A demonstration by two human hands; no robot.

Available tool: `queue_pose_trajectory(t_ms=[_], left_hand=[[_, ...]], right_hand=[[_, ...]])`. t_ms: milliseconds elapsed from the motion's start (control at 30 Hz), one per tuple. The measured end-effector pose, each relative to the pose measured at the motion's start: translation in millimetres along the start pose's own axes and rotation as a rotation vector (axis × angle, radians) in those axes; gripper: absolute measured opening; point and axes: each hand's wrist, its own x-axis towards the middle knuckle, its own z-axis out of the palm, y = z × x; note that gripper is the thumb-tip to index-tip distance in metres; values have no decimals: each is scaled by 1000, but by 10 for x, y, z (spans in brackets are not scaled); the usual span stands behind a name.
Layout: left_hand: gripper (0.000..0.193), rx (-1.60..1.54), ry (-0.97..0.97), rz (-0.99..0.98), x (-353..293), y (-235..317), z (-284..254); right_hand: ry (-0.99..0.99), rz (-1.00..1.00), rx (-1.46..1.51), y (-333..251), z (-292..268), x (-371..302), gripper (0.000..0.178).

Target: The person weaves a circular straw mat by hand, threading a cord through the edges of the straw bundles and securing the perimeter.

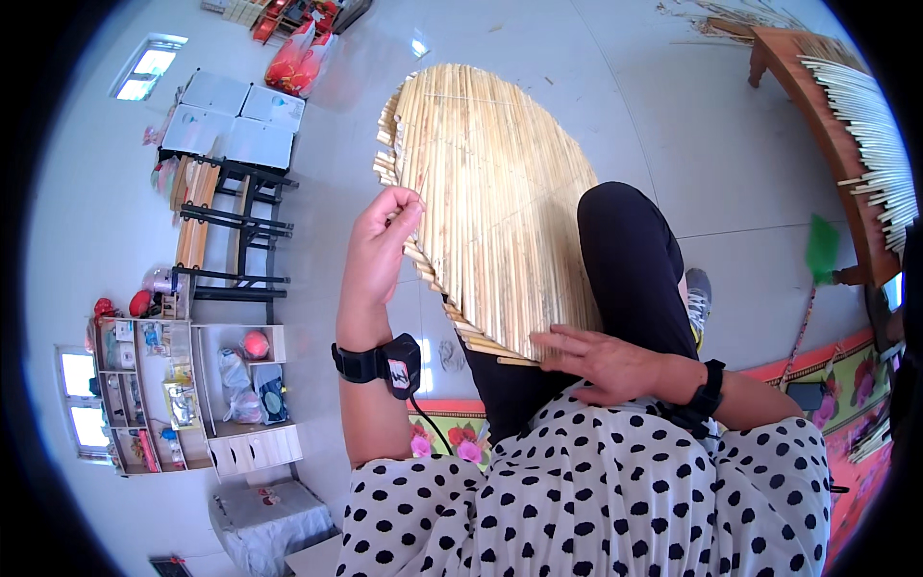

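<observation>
An oval mat of pale straw-coloured stalks laid side by side rests across my lap, its far end tilted away from me. Faint stitch lines cross the stalks, and their cut ends make a stepped, uneven edge on the left. At that left edge my left hand is closed in a pinch, thumb against forefinger; whatever sits between the fingertips is too small to make out. My right hand lies with its fingers spread over the mat's near end, pressing lightly on the stalks.
A wooden bench at the right carries a row of loose pale stalks. A green fly swatter leans near it. Along the left wall stand folded black-legged tables, a shelf unit and white cabinets.
</observation>
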Motion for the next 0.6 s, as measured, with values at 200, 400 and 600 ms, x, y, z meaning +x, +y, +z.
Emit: queue_pose_trajectory(t_ms=[200,400,600], left_hand=[[11,4,86,-8,32,-28,10],[16,265,210,107,-220,228,189],[14,339,246,156,-345,373,355]], right_hand=[[310,219,5,-290,4,269,90],[315,224,-72,-305,39,454,99],[247,303,-99,-377,13,430,102]])
